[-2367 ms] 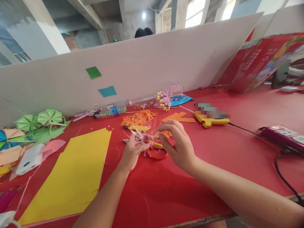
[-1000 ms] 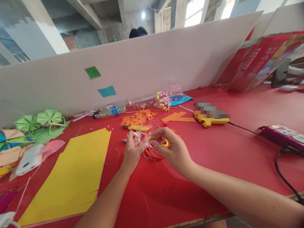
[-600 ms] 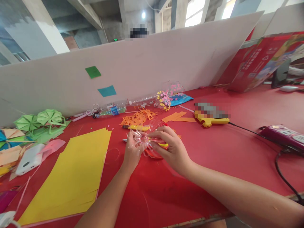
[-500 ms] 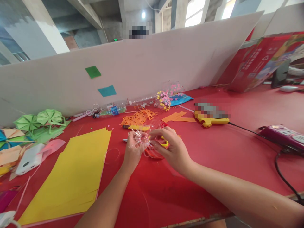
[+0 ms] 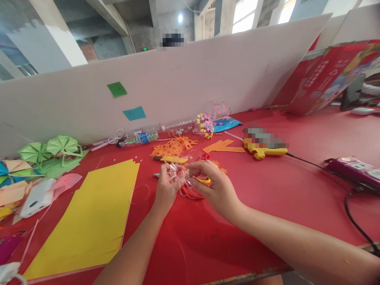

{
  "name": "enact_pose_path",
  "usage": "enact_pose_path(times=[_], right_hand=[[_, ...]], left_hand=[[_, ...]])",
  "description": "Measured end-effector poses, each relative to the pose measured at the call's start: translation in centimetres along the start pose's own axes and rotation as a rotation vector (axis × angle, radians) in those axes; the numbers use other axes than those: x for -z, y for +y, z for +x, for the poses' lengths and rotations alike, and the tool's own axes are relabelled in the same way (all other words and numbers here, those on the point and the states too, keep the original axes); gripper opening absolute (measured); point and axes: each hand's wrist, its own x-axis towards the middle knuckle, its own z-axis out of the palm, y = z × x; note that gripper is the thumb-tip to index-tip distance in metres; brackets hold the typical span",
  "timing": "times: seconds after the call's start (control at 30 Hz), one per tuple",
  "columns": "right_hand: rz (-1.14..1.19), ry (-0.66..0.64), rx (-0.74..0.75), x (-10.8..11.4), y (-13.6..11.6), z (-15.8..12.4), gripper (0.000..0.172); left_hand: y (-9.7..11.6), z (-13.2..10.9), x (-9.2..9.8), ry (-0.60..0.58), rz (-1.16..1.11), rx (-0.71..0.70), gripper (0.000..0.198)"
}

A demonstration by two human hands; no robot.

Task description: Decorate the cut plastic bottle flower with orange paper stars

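A clear plastic piece [image 5: 179, 173] with a round opening and strips fanning out, like a cut bottle top, is held above the red table. My left hand [image 5: 168, 186] grips its left side between thumb and fingers. My right hand [image 5: 212, 182] is closed at its right side, thumb and fingertips pinched on it; exactly which part they hold is too small to make out. Beneath and behind my hands lie scissors with yellow handles [image 5: 205, 181], partly hidden, and loose clear and red strips. A yellow cutter knife [image 5: 173, 159] rests just beyond my left fingers.
Yellow paper sheets [image 5: 86, 213] lie at left, beside green paper umbrellas [image 5: 62, 145]. Orange cut-outs [image 5: 172, 147], a plastic bottle [image 5: 142, 136] and a star-covered clear piece [image 5: 204, 126] sit behind. At right are a yellow glue gun [image 5: 264, 150], its cord and a purple power strip [image 5: 353, 170].
My right fingers have shifted slightly at the plastic piece, showing more of the orange bits behind them. My left hand keeps its grip; the rest of the table looks the same.
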Motion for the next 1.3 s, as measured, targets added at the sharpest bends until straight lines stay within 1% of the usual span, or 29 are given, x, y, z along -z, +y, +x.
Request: enact_pose_path(times=[0.07,0.13,0.3,0.5,0.57,0.63,0.7,0.8,0.93,1.03,1.3], right_hand=[[0.008,0.001,-0.028,-0.05,0.01,-0.01,0.026],[0.018,0.0,-0.04,-0.08,-0.02,0.0,0.025],[0.083,0.007,-0.075,-0.11,-0.12,-0.04,0.014],[0.163,0.036,-0.16,-0.18,-0.12,-0.07,0.019],[0.193,0.034,-0.177,-0.17,-0.12,-0.03,0.023],[0.197,0.034,-0.177,-0.15,-0.09,0.0,0.022],[0.17,0.033,-0.154,-0.14,0.0,0.04,0.019],[0.134,0.027,-0.113,-0.06,0.19,0.12,0.019],[0.012,-0.012,0.03,0.23,0.4,0.31,0.017],[-0.04,0.012,0.112,0.42,0.41,0.42,0.018],[-0.048,0.055,0.216,0.55,0.14,0.41,0.013]], left_hand=[[0.05,-0.02,0.02,-0.002,0.009,-0.008,0.039],[0.11,-0.02,0.01,-0.001,0.017,-0.012,0.039],[0.08,0.1,0.0,0.01,0.024,-0.012,0.037],[-0.2,0.13,0.17,0.026,0.035,-0.045,0.037],[-0.24,0.13,0.12,0.044,0.032,-0.06,0.037],[-0.28,0.14,0.06,0.065,0.027,-0.071,0.039],[-0.33,0.17,0.03,0.083,0.022,-0.076,0.041],[-0.4,0.2,0.1,0.097,0.019,-0.074,0.044],[-0.4,0.15,0.25,0.095,0.021,-0.071,0.044],[-0.4,0.13,0.3,0.095,0.031,-0.077,0.041],[-0.56,0.25,0.26,0.085,0.053,-0.089,0.039]])
